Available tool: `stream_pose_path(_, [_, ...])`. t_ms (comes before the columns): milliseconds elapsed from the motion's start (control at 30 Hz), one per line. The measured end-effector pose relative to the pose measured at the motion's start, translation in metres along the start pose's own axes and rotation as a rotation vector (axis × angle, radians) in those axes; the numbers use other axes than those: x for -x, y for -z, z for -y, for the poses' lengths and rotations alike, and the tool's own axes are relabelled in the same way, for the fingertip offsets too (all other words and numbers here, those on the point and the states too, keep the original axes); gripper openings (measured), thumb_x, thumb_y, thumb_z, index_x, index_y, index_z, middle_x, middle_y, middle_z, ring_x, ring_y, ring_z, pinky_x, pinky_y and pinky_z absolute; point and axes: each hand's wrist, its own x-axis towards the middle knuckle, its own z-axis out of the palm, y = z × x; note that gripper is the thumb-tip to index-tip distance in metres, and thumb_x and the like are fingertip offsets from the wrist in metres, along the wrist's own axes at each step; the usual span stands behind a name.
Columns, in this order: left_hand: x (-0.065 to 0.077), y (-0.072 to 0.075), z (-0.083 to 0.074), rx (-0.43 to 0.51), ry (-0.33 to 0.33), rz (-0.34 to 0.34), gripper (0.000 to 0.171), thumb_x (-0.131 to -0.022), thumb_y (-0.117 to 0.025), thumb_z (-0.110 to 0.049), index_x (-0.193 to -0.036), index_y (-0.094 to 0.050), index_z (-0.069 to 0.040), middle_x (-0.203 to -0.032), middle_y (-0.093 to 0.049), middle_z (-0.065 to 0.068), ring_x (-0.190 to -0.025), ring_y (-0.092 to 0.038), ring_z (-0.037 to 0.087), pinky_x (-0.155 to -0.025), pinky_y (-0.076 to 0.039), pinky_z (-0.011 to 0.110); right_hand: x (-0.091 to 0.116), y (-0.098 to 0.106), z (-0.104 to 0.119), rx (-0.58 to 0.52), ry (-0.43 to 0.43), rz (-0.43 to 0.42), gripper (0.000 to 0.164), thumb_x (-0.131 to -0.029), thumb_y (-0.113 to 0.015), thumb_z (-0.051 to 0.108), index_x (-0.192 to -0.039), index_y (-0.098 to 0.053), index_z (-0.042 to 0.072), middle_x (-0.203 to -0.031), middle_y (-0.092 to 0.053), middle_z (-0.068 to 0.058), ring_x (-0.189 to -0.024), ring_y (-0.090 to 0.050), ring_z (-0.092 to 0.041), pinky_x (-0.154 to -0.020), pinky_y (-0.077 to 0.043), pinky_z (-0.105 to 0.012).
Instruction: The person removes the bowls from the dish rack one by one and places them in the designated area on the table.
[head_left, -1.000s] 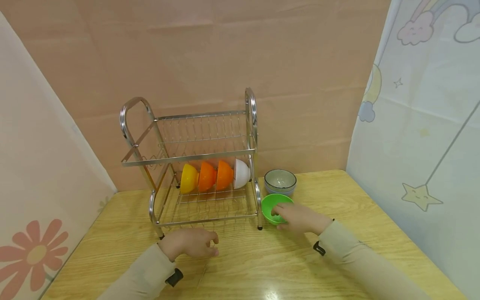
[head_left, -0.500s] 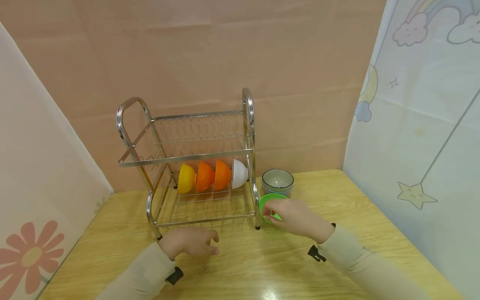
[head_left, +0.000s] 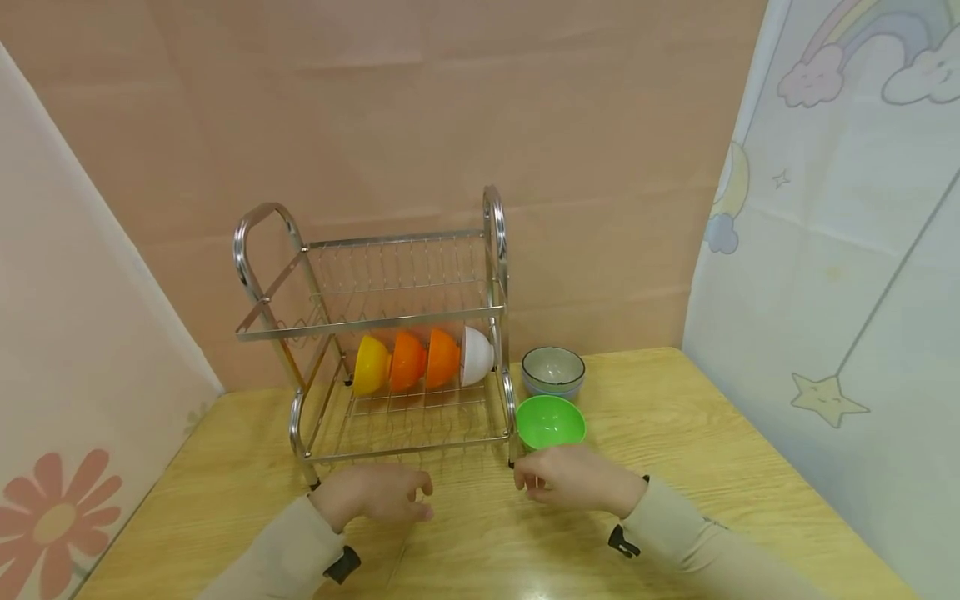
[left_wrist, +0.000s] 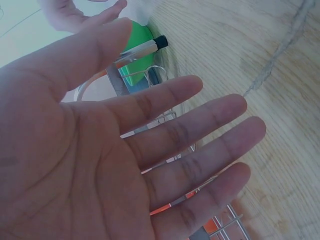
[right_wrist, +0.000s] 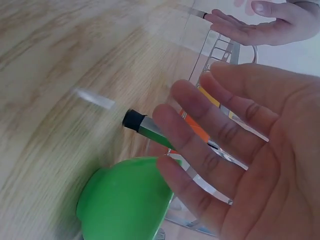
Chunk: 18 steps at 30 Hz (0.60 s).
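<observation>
My left hand (head_left: 382, 492) hovers over the table by the front left of a two-tier metal dish rack (head_left: 405, 452). Its fingers are spread and hold nothing in the left wrist view. My right hand (head_left: 573, 479) is in front of a green bowl (head_left: 550, 422), palm bare and fingers loosely extended in the right wrist view. The green bowl stands upright beside the rack's right front leg. On the rack's lower tier a yellow bowl (head_left: 371, 367), two orange bowls (head_left: 407, 362) and a white bowl (head_left: 476, 357) stand on their sides in a row.
Behind the green bowl stands a grey bowl (head_left: 553, 367) with a dark rim, stacked on a bluish one. The rack's upper tier (head_left: 375, 323) has bare wire slots. Cloth-covered walls enclose the wooden table (head_left: 660, 467) at the back and sides.
My right hand has drawn back from the green bowl toward the table's front, leaving the bowl standing in place. The left hand has stayed nearly still.
</observation>
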Motion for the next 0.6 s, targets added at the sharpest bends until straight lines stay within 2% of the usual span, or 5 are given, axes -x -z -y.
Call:
stream_pose_path(200, [0.002, -0.001, 0.003, 0.024, -0.012, 0.001, 0.038, -0.095, -0.061, -0.037, -0.124, -0.060, -0.013, -0.107, -0.066, 0.000, -0.098, -0.063, 0.017, -0.084, -0.052, 0.039, -0.001, -0.004, -0.001, -0.020, -0.001, -0.008, 0.006, -0.087, -0.068, 0.016, -0.091, -0.066, 0.020, -0.081, -0.066, 0.016, -0.071, -0.055, 0.007, -0.059, -0.045, -0.014])
stream_pose_path(400, [0.001, 0.000, 0.001, 0.033, -0.058, -0.022, 0.036, -0.095, -0.061, -0.036, -0.124, -0.060, -0.015, -0.108, -0.067, 0.000, -0.096, -0.064, 0.017, -0.082, -0.052, 0.038, -0.002, -0.005, -0.001, -0.042, 0.008, -0.033, 0.007, -0.086, -0.068, 0.013, -0.090, -0.066, 0.019, -0.082, -0.067, 0.014, -0.072, -0.057, 0.005, -0.061, -0.046, -0.015])
stream_pose_path(467, [-0.001, 0.003, -0.001, 0.038, -0.101, -0.056, 0.035, -0.095, -0.060, -0.037, -0.124, -0.060, -0.016, -0.108, -0.067, -0.001, -0.096, -0.064, 0.016, -0.081, -0.052, 0.037, -0.002, -0.006, -0.002, -0.051, 0.011, -0.038, 0.008, -0.086, -0.068, 0.012, -0.090, -0.066, 0.018, -0.082, -0.067, 0.014, -0.072, -0.057, 0.005, -0.062, -0.047, -0.015])
stream_pose_path(533, [-0.006, 0.009, -0.003, 0.075, -0.174, -0.107, 0.034, -0.096, -0.059, -0.036, -0.124, -0.060, -0.015, -0.108, -0.067, -0.001, -0.096, -0.064, 0.015, -0.081, -0.053, 0.034, -0.002, -0.007, -0.002, -0.050, 0.015, -0.044, 0.008, -0.086, -0.068, 0.011, -0.090, -0.066, 0.018, -0.082, -0.066, 0.014, -0.072, -0.057, 0.005, -0.062, -0.047, -0.015])
stream_pose_path(600, [-0.014, 0.018, -0.005, 0.111, -0.263, -0.192, 0.032, -0.098, -0.057, -0.033, -0.123, -0.061, -0.013, -0.106, -0.067, -0.001, -0.094, -0.063, 0.013, -0.080, -0.053, 0.031, -0.002, -0.008, -0.002, -0.049, 0.019, -0.051, 0.008, -0.086, -0.068, 0.010, -0.089, -0.066, 0.018, -0.082, -0.066, 0.014, -0.072, -0.057, 0.005, -0.062, -0.047, -0.015])
